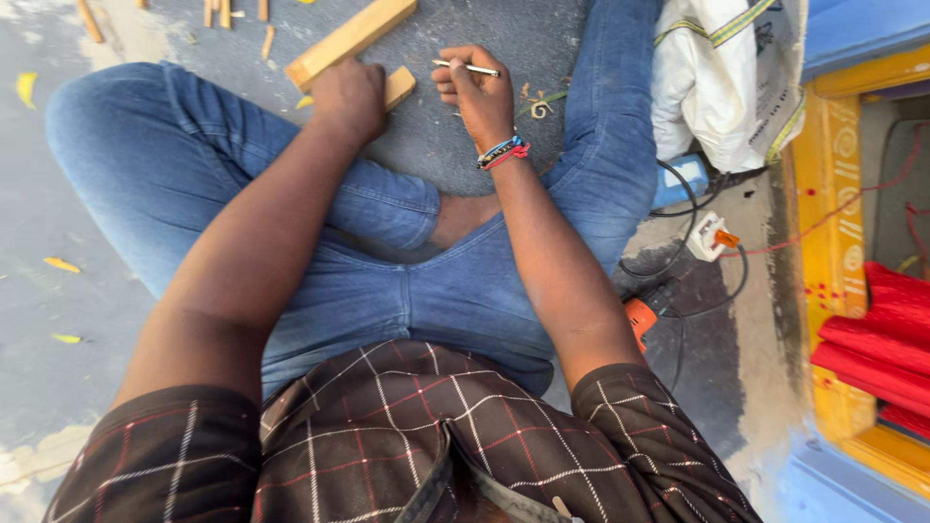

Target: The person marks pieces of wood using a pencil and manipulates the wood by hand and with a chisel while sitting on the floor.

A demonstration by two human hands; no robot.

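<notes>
Seated cross-legged on the floor, the person's left hand presses a small wooden block flat beside a longer plank. The right hand pinches a pencil, seemingly mid-marking; the tip must next meet the block.

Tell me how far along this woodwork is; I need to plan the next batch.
Done, apparently: curled shavings and small wood offcuts lie on the floor. In hand: the left hand presses a small wood block beside a longer wood bar, while the right hand holds a pencil. Left: no marks show; the orange power tool lies aside.
</notes>
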